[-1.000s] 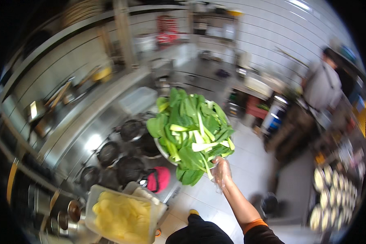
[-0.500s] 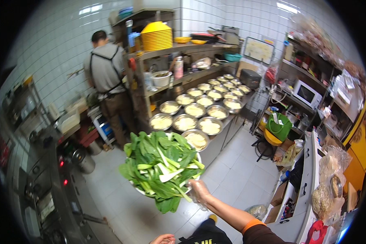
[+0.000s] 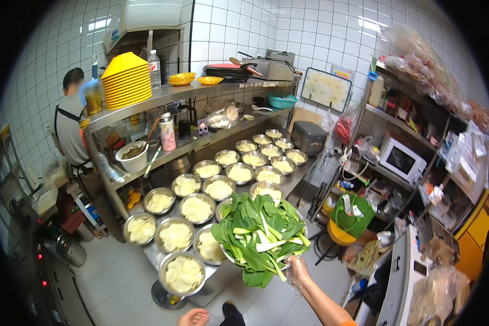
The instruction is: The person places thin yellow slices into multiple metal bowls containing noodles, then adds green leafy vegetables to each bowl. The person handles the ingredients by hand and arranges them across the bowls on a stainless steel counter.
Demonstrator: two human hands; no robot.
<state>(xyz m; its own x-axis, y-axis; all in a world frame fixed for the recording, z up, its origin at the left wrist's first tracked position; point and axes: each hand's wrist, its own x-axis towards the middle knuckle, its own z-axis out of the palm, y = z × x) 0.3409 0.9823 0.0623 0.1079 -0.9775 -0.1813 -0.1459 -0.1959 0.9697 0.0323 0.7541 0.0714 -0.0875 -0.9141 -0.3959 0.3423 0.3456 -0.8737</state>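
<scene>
Gripping: right hand [image 3: 297, 271] on bowl [image 3: 306, 232], four-o'clock rim
Leafy greens [image 3: 262, 231]: heaped inside
Left hand [image 3: 193, 317]: loosely curled, seven o'clock

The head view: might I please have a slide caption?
Right hand holds a pale-rimmed round bowl of leafy greens near round silver metal bowls.

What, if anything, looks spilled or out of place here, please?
Some broad dark-green leaves droop over the rim of the round pale bowl in the right hand, so it looks overfilled; no spill is visible.
</scene>
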